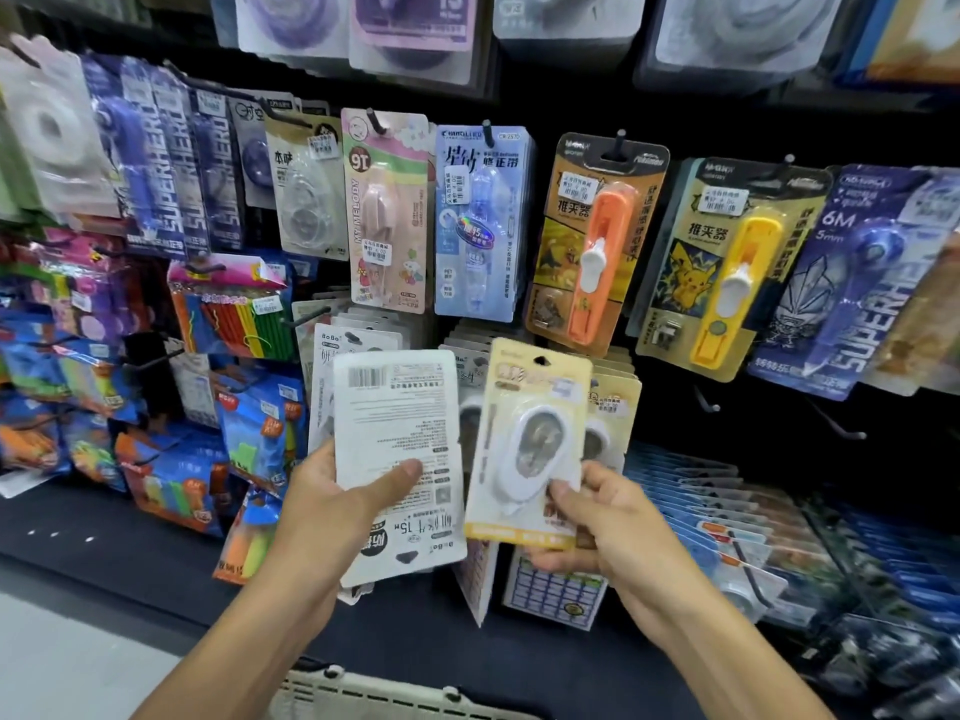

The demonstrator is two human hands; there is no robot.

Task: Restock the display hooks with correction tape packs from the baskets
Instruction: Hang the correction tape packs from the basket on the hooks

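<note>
My left hand (332, 506) grips a stack of white correction tape packs (397, 433), held upside down with the printed back and barcode facing me. My right hand (608, 522) pinches a yellow-carded pack (530, 439) with a white oval tape dispenser, upright, front towards me. Behind it hang more yellow packs (615, 407) on a lower hook, and white packs (358, 337) hang behind the left stack. A beige basket's rim (384, 693) shows at the bottom edge, below my forearms.
The black pegboard carries rows of hanging packs: a pink My Melody pack (389, 210), a blue correction tape pack (480, 220), orange (597, 236) and yellow (727, 267) clip pushers. Bare hooks (836, 423) stick out at lower right. Blue packs (727, 517) lie in a tray below.
</note>
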